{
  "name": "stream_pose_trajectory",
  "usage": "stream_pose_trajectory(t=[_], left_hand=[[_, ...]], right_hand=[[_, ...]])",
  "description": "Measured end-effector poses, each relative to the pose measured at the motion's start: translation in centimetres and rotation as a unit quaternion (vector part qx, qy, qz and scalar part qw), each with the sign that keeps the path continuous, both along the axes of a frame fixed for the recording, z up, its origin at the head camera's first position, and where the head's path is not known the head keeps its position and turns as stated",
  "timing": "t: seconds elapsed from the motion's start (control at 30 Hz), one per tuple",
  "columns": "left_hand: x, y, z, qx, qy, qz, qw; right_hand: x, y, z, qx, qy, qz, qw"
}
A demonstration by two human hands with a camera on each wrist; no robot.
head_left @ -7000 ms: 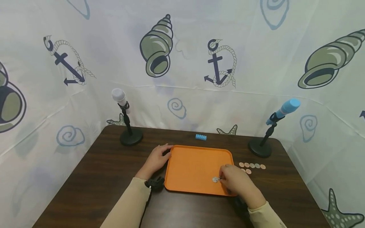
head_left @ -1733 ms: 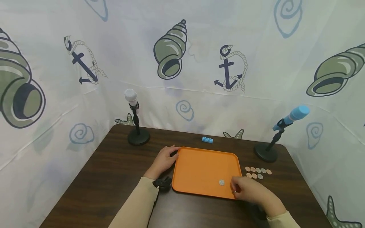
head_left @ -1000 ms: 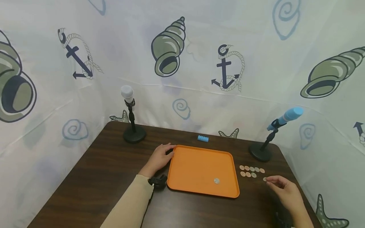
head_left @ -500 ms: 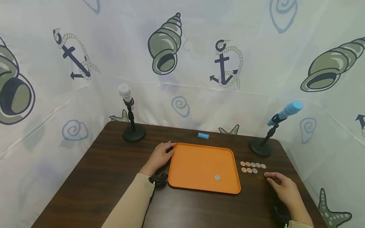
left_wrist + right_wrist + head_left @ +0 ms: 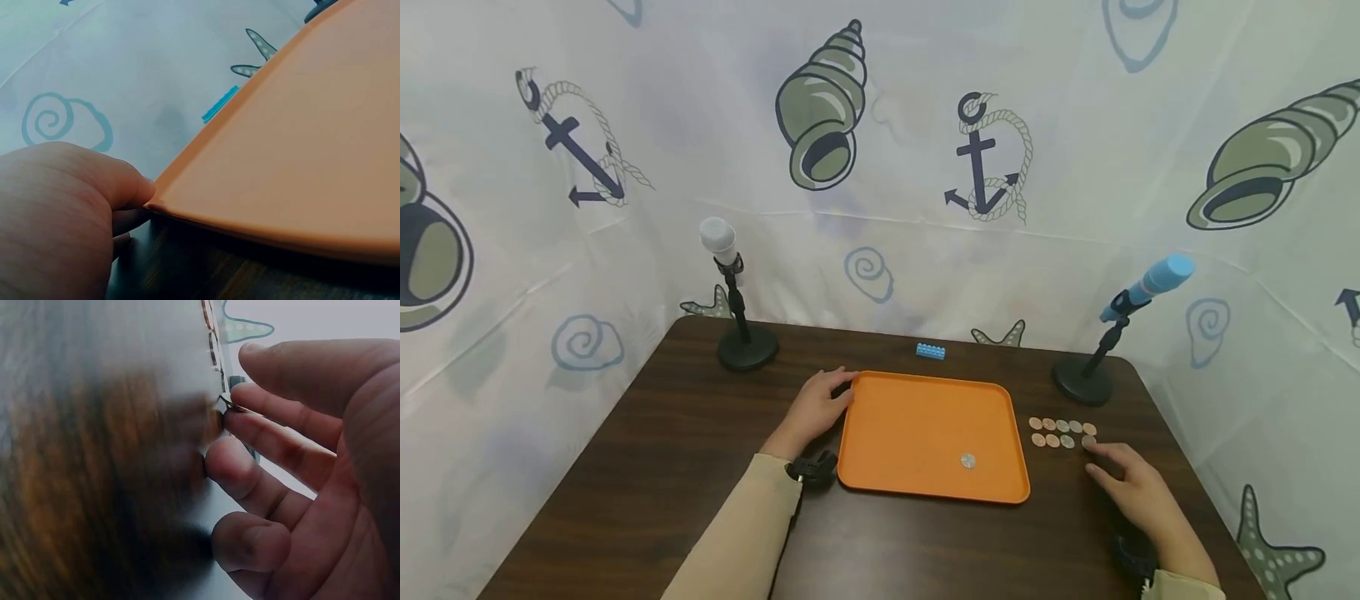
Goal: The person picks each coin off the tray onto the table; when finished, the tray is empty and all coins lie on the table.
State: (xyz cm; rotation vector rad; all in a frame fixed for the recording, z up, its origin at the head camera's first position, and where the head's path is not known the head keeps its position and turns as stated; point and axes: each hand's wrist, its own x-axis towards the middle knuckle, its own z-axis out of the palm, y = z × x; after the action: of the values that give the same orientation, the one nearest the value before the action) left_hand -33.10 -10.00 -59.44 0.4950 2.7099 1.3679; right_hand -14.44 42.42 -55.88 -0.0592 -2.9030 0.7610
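In the head view, my left hand holds the far-left corner of an orange tray. The left wrist view shows the thumb at the tray's corner, other fingers partly hidden below. One silver coin lies on the tray near its front right. Right of the tray, my right hand touches a coin on the table with its fingertips, the thumb apart from them. This coin is at the right end of the nearer of two rows; a small gap separates it from the neighbouring silver coin.
Copper and silver coins form the farther row. A blue toy brick lies behind the tray. A white microphone on a stand is at the back left, a blue microphone on another at the back right. A patterned cloth hangs behind the dark table.
My right hand has taken a coin from the tray to the table on the right, slid it left toward the nearer row and loosened its pinch. My left hand has stayed at the tray's corner.
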Motion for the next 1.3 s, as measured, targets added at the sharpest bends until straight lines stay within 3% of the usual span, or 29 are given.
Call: stream_pose_trajectory(t=[0.33,0.53,1.0,1.3], left_hand=[[-0.1,-0.4,0.5,-0.008,0.002,0.004,1.0000],[-0.1,-0.4,0.4,-0.001,0.002,0.003,1.0000],[-0.1,-0.3,0.3,-0.001,0.014,0.004,0.9999],[0.2,-0.2,-0.1,0.004,0.010,0.001,0.9999]], right_hand=[[-0.5,-0.2,0.8,0.009,-0.010,-0.010,1.000],[-0.5,-0.2,0.7,-0.011,0.008,-0.002,1.000],[-0.3,-0.9,0.7,-0.021,0.000,-0.013,1.000],[0.0,-3.4,0.8,-0.042,0.014,-0.005,0.999]])
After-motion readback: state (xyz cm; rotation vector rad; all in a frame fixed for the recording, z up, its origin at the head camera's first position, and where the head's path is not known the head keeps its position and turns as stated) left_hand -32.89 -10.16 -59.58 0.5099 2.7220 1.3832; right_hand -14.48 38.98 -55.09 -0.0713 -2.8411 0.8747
